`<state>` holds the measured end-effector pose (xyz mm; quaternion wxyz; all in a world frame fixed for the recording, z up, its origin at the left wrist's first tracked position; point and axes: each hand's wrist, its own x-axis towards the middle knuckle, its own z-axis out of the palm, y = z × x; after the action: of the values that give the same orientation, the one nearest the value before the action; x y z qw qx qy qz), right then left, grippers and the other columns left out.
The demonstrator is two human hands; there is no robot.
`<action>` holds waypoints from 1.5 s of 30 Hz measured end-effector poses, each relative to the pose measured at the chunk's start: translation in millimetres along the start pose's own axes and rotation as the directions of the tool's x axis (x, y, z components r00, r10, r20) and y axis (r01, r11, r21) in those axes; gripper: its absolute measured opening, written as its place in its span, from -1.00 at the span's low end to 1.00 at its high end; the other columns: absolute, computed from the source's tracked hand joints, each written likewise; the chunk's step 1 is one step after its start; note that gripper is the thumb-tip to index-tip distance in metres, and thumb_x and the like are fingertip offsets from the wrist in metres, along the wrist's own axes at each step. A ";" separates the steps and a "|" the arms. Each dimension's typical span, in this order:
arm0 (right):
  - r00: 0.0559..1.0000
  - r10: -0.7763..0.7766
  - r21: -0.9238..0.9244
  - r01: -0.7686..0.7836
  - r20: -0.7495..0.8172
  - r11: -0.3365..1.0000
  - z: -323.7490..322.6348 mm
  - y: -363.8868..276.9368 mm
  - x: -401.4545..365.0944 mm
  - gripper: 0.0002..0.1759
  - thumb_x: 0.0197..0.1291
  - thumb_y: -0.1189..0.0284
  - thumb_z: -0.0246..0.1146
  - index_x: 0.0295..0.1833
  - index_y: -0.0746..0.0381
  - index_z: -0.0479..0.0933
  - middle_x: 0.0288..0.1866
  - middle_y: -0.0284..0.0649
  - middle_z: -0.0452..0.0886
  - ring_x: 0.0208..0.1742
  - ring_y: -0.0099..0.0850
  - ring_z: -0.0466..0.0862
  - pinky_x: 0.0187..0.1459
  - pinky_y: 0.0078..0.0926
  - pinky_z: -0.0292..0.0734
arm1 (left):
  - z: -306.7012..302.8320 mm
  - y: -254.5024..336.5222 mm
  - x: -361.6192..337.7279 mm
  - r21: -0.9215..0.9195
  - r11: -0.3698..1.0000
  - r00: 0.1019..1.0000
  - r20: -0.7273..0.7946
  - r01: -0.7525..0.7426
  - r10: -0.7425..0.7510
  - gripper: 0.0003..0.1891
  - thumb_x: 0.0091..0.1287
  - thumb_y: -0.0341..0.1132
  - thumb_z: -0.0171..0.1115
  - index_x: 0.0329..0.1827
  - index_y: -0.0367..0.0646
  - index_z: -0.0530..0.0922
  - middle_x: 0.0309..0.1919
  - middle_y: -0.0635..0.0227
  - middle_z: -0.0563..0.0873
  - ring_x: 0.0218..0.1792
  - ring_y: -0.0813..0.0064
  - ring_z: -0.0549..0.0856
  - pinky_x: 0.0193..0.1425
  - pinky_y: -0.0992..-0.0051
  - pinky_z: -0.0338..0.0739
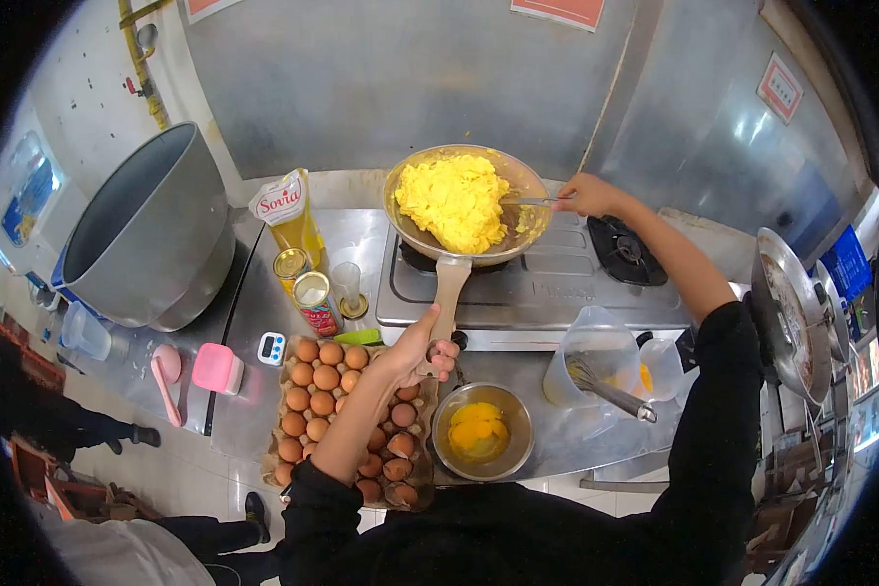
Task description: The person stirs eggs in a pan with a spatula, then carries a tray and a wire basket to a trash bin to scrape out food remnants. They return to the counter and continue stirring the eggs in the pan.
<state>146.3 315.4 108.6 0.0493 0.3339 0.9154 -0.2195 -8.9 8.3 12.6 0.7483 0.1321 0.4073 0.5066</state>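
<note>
Egg tray [425, 471], bowl [524, 444] at near edge of bench [523, 371]; left hand [420, 350] above, wrapped round pan handle [450, 293], right hand [585, 195] gripping utensil [533, 201]. Pan [520, 176] on stove [557, 285] by bench's far edge: heaped scrambled egg [454, 200] could spill if stirred hard or handle tilts.

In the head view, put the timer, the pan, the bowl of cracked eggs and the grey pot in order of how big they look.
Largest to smallest:
1. Grey pot
2. Pan
3. Bowl
4. Timer, clearly smallest
</note>
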 end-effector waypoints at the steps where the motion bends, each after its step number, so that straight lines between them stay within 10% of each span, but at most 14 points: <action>1: 0.992 -0.092 -0.044 0.088 -0.083 0.995 7.7 -2.6 2.1 -0.68 -0.12 0.21 0.21 -0.39 0.28 0.54 -0.78 -0.26 0.38 -0.74 -0.45 0.38 -0.67 -0.49 0.23 | -0.5 0.6 0.0 0.011 1.000 1.000 0.015 0.009 -0.009 -0.65 0.25 0.09 -0.36 -0.33 0.00 0.16 -0.74 0.59 0.17 -0.78 0.74 0.18 -0.68 0.65 0.20; 4: 0.831 -0.487 -0.310 0.404 -0.269 0.860 19.6 7.0 1.4 -0.69 -0.13 0.27 0.21 -0.33 0.29 0.52 -0.66 -0.11 0.48 -0.63 -0.30 0.50 -0.58 -0.40 0.33 | -1.9 1.0 -0.9 0.011 1.000 0.999 0.031 0.016 -0.016 -0.66 0.26 0.08 -0.38 -0.34 0.01 0.14 -0.74 0.59 0.18 -0.77 0.74 0.19 -0.65 0.62 0.25; 13: 0.861 -0.473 -0.794 0.150 -0.188 0.589 79.1 -4.7 -92.4 -0.42 -0.12 0.55 0.04 0.14 0.14 0.20 -0.55 -0.14 0.41 -0.59 -0.30 0.49 -0.55 -0.45 0.43 | -3.8 -4.8 3.4 -0.048 0.998 0.999 0.030 -0.035 0.037 -0.66 0.26 0.08 -0.36 -0.33 -0.01 0.15 -0.75 0.60 0.20 -0.80 0.74 0.19 -0.72 0.66 0.19; 26: 0.871 -0.307 -0.570 0.039 -0.383 0.820 4.3 -101.9 -165.8 -0.58 -0.25 0.64 0.08 -0.15 0.13 0.50 -0.51 -0.06 0.48 -0.46 -0.16 0.49 -0.40 -0.30 0.39 | -5.9 -8.4 4.3 -0.097 0.993 0.997 0.020 -0.072 0.074 -0.65 0.25 0.06 -0.30 -0.30 -0.05 0.19 -0.75 0.58 0.21 -0.79 0.73 0.20 -0.73 0.68 0.19; 33: 0.850 -0.483 -0.600 0.278 -0.210 0.750 19.1 -87.7 -82.5 -0.77 -0.07 0.52 0.08 -0.22 0.19 0.52 -0.54 -0.02 0.51 -0.47 -0.24 0.55 -0.41 -0.37 0.43 | -5.5 -6.8 3.0 -0.061 0.996 0.997 0.015 -0.069 0.070 -0.63 0.24 0.09 -0.30 -0.30 -0.05 0.19 -0.74 0.58 0.21 -0.79 0.74 0.19 -0.72 0.68 0.17; 35: 0.995 -0.038 -0.406 -0.003 -0.093 0.914 -27.6 -128.8 -103.1 -0.75 -0.04 0.51 0.05 -0.19 0.20 0.51 -0.67 -0.10 0.50 -0.60 -0.36 0.55 -0.49 -0.43 0.44 | -6.7 -7.9 3.8 -0.084 0.994 0.997 0.027 -0.066 0.068 -0.64 0.25 0.08 -0.31 -0.32 -0.05 0.19 -0.73 0.59 0.21 -0.78 0.74 0.19 -0.72 0.68 0.16; 37: 0.993 0.051 -0.393 -0.090 -0.109 0.915 -56.5 -130.4 -106.0 -0.78 -0.08 0.52 0.06 -0.26 0.21 0.53 -0.77 -0.20 0.48 -0.69 -0.44 0.54 -0.56 -0.46 0.43 | -1.3 -7.3 1.7 -0.098 0.993 0.997 0.000 -0.073 0.074 -0.64 0.24 0.09 -0.28 -0.30 -0.04 0.21 -0.74 0.60 0.21 -0.80 0.76 0.19 -0.74 0.70 0.14; 45: 0.914 -0.062 -0.712 -0.269 -0.402 0.649 -32.4 -85.7 -35.4 -0.85 -0.15 0.49 0.05 -0.49 0.25 0.54 -0.61 -0.15 0.55 -0.50 -0.30 0.60 -0.48 -0.40 0.48 | 1.7 -6.5 -0.5 -0.118 0.991 0.998 -0.036 -0.064 0.061 -0.64 0.23 0.09 -0.28 -0.30 -0.04 0.22 -0.76 0.61 0.19 -0.81 0.76 0.16 -0.76 0.71 0.11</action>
<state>121.2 250.3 177.8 0.0126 0.3726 0.8922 0.2548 -3.5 5.3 9.9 0.7321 0.0917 0.3838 0.5553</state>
